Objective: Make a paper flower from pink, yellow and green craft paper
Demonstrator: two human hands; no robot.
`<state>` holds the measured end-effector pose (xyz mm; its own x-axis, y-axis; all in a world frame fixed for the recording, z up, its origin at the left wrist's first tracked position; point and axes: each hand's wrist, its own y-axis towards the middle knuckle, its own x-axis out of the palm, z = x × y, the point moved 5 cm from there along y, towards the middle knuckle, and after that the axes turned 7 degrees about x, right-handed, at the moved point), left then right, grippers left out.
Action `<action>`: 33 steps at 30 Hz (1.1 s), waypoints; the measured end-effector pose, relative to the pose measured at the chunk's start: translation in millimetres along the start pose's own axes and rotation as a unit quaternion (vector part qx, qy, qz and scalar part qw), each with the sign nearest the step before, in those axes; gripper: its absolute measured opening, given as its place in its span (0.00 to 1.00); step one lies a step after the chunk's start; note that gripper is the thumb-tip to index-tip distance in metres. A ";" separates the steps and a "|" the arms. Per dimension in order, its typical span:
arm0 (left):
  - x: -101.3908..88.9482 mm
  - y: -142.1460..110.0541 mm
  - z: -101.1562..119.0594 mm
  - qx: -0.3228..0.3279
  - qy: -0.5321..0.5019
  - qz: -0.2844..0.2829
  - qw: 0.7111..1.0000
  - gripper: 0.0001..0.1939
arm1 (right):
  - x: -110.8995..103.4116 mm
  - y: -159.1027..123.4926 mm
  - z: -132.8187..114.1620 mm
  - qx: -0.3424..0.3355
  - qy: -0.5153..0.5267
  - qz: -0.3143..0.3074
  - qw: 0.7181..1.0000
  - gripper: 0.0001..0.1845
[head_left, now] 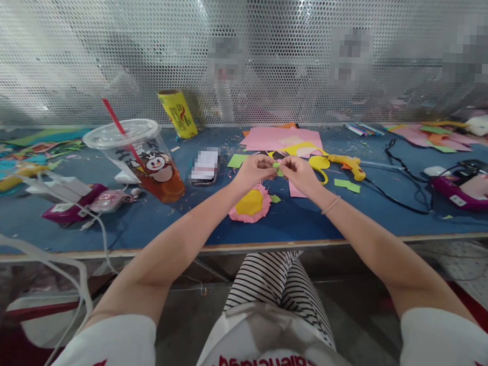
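Observation:
Over the middle of the blue table, my left hand and my right hand meet, both with fingers pinched on a small piece of green paper. Just below my left hand lies a round paper flower with a yellow centre and a ruffled pink edge. A green scrap touches or nearly touches its right side. Scissors with yellow handles lie partly hidden behind my right hand. To the left of my left hand is a green paper square.
Pink paper sheets lie at the back. A yellow glue gun with a black cord rests at right, near green paper pieces. At left stand a phone, a drink cup with a red straw and a yellow tube.

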<state>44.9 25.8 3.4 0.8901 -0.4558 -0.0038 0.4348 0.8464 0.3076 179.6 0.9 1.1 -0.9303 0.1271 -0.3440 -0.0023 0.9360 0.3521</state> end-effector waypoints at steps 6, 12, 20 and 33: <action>0.0 -3.1 5.0 -0.013 0.014 0.013 1.000 0.16 | 0.7 1.1 3.0 -0.010 -0.007 -0.002 1.000 0.06; -2.3 -3.7 5.7 -0.031 -0.009 0.028 0.999 0.17 | 2.3 -0.3 0.9 -0.011 0.036 -0.018 0.999 0.13; -2.3 -2.9 2.3 -0.016 -0.029 0.022 0.999 0.16 | -1.0 -0.3 3.1 -0.015 0.019 -0.014 1.000 0.10; -5.8 -0.7 2.9 0.042 0.040 0.068 0.996 0.13 | 1.1 -1.1 2.2 0.036 0.066 -0.023 0.997 0.16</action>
<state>39.1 27.1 6.0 0.9492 -0.3130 -0.0312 0.3001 0.8714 0.3881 179.4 0.7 -1.6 -0.9701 0.0430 -0.2387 -0.0248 0.9613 0.2742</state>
